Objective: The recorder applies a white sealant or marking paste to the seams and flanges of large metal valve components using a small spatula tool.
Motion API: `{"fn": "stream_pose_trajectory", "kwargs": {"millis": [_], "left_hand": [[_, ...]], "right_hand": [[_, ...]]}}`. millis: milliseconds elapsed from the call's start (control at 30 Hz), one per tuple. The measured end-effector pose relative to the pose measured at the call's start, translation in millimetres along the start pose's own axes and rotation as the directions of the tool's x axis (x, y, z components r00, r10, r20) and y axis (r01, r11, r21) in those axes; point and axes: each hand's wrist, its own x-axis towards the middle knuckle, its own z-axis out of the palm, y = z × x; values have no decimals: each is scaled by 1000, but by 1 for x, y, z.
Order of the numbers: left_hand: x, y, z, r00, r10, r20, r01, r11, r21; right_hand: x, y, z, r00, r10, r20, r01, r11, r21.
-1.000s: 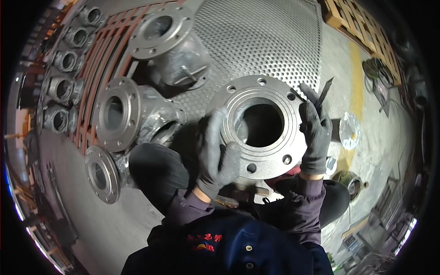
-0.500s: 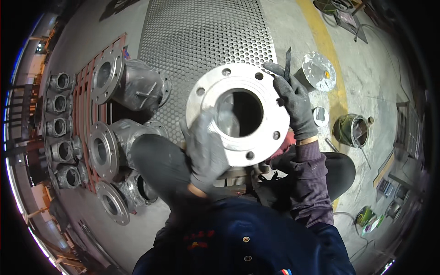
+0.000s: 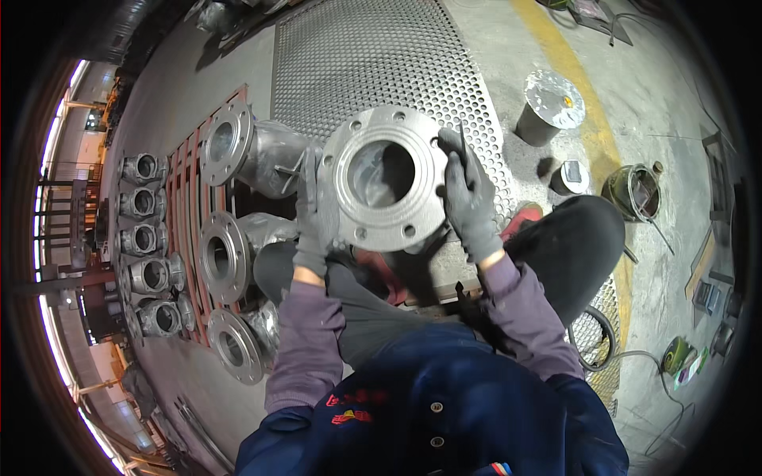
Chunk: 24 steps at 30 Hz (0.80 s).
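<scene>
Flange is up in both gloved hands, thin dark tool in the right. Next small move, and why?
Probably bring the thin dark tool down onto the flange face at its right rim. The right hand already holds it beside that edge, while the left hand braces the opposite rim, with the bore facing the camera. What kind of tool it is cannot be told.

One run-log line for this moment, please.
left hand: grips round grey metal flange rim | right hand: on rim, holds thin dark tool | perforated metal sheet behind
</scene>
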Motion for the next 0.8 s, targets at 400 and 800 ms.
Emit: {"fn": "stream_pose_trajectory", "kwargs": {"millis": [400, 800], "left_hand": [[-14, 126, 43, 998, 65, -23, -51, 919, 390], [13, 152, 68, 981, 114, 155, -101, 991, -88]], "right_hand": [[-18, -43, -63, 944, -325, 50, 325, 900, -291], [-24, -99, -173, 921, -289, -262, 214, 936, -281]]}}
